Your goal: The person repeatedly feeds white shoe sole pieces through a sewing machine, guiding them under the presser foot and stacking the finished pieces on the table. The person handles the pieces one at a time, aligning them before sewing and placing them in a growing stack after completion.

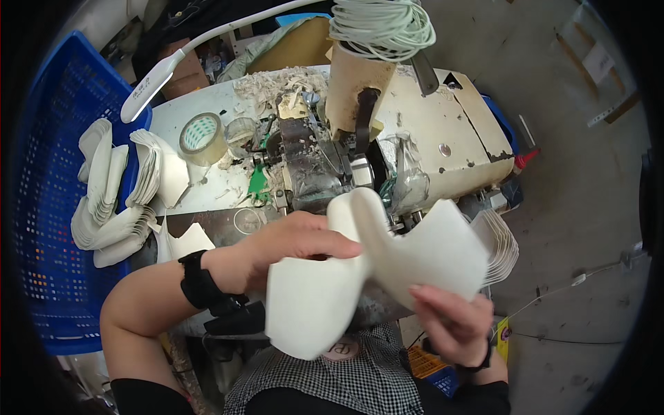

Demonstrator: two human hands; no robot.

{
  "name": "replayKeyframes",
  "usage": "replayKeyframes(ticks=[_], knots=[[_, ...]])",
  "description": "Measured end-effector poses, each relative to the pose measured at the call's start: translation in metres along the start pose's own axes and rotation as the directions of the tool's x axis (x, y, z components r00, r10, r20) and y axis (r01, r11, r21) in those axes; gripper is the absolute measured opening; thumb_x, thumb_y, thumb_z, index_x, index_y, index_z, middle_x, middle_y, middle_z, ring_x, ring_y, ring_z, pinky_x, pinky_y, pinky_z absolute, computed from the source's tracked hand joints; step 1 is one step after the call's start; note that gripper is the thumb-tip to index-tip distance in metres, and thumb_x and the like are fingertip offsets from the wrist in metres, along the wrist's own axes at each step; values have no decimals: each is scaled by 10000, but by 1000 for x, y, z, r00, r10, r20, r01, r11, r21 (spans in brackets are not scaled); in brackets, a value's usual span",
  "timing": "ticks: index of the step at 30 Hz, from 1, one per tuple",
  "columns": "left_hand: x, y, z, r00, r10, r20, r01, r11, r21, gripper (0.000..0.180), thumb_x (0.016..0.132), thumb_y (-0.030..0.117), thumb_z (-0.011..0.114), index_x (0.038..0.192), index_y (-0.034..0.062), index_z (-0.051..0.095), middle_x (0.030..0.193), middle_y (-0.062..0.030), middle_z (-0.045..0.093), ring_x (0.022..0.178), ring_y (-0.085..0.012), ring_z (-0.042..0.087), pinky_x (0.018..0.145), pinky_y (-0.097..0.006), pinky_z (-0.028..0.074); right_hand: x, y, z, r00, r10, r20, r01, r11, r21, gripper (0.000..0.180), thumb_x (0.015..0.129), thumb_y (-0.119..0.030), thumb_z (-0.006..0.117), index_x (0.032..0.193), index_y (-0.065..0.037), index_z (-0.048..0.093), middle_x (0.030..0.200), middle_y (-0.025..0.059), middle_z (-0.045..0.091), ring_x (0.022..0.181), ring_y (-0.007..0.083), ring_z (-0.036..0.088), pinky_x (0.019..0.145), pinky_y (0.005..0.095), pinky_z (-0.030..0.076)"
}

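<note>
the left hand pinches the white piece near its fold, the right hand pinches its edge, probably to hold it spread before the machine.

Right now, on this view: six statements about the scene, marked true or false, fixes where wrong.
1. A pale coiled cable sits atop the cream upright column. True.
2. The left hand holds a white, curved, two-winged sheet piece. True.
3. The right hand is on the coiled cable. False: it is at the piece's right wing.
4. The large blue perforated plastic basket is on the right. False: it is on the left.
5. The yellowish translucent tape roll is on the pale worktop. True.
6. The left wrist is bare. False: a black strap circles it.
</note>
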State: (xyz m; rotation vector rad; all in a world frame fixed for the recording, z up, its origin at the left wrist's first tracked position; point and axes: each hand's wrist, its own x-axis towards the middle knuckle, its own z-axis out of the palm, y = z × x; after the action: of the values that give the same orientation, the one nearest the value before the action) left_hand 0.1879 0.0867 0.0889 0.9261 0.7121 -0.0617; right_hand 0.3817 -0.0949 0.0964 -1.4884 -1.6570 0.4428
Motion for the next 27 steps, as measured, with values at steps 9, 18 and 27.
replayKeyframes(ticks=[9,18,27], knots=[[13,-3,-7,942,85,-326,-25,983,183,266,903,258,650,904,-4,700,763,-35,685,610,-78,629,531,-207,488,-28,32,70,892,451,20,-383,732,563,342,879,-7,631,1221,-4,613,1059,95,684,874,63,612,752,201,490],[19,7,-17,929,190,-319,-94,951,294,268,853,232,692,752,-14,663,649,-46,636,517,-95,587,446,-238,429,-13,41,72,815,559,155,-473,486,735,352,898,-15,620,1247,8,588,1178,85,635,1015,89,577,867,224,471],[23,10,-6,953,118,-278,-112,993,36,251,889,221,658,903,-26,699,765,-34,675,635,-82,619,557,-224,477,-3,44,51,803,583,123,-499,544,674,329,879,7,624,1206,27,610,1145,96,650,1000,109,594,881,234,467]])
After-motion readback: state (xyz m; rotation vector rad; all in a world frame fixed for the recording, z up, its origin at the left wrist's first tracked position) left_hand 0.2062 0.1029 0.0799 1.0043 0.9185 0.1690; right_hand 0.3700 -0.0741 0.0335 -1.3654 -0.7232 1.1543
